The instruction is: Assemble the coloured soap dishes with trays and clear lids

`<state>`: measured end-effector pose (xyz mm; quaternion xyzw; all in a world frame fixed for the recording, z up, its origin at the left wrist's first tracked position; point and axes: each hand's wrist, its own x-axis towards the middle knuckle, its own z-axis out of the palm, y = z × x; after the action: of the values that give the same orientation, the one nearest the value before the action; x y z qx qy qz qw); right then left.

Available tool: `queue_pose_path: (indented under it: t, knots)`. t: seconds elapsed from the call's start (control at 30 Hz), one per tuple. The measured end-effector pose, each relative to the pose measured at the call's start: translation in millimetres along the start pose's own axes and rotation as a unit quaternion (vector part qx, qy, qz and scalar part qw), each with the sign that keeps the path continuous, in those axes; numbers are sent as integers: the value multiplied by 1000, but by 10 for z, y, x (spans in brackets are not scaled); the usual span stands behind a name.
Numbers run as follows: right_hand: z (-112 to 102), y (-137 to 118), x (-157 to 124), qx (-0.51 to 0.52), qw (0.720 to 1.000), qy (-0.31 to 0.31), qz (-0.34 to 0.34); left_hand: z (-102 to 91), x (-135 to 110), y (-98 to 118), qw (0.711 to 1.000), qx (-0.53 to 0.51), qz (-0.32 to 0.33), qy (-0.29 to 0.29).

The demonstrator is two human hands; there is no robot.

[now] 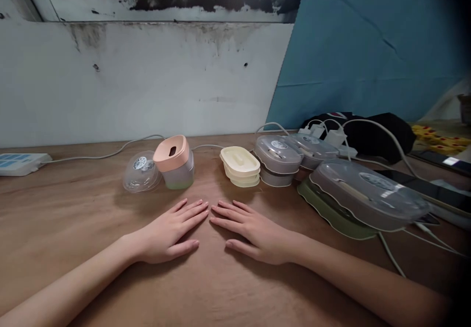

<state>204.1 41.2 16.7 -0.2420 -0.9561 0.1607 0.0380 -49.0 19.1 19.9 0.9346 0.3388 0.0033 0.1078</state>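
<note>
My left hand (167, 234) lies flat on the wooden table (206, 292), palm down with its fingers stretched out. Mirroring it, my right hand (253, 231) rests flat too, and the fingertips of both hands point toward each other with a narrow gap between. Neither hand holds anything. Beyond the left hand stands a box with a pink slotted lid (171, 153) and a translucent body (180, 176). Beside that box is a clear plastic container (142, 172) with a round label. A cream lidded box (240, 163) sits beyond the right hand.
To the right are grey containers with clear lids (278, 153), a larger one (368, 192) above a green tray (331, 214). Plugged chargers (333, 136), cables and a dark cloth (382, 131) lie behind. A power strip (24, 163) is at far left. A white wall (165, 87) bounds the back.
</note>
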Motion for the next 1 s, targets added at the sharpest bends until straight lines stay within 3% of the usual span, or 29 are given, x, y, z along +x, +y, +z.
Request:
queue_pose_path:
  t: [0.7,0.8,0.9,1.0]
  knots:
    - [48,-17,-18,-31,999,33,-25,3,1,14,1000,-2,10,10]
    - [32,12,7,-104,986,131,-20,20,11,30,999,5,12,39]
    - [-85,129,90,-225,930,283,69,34,22,38,997,9,6,74]
    - [-241,301,195,-295,885,320,163,39,23,39,996,9,8,85]
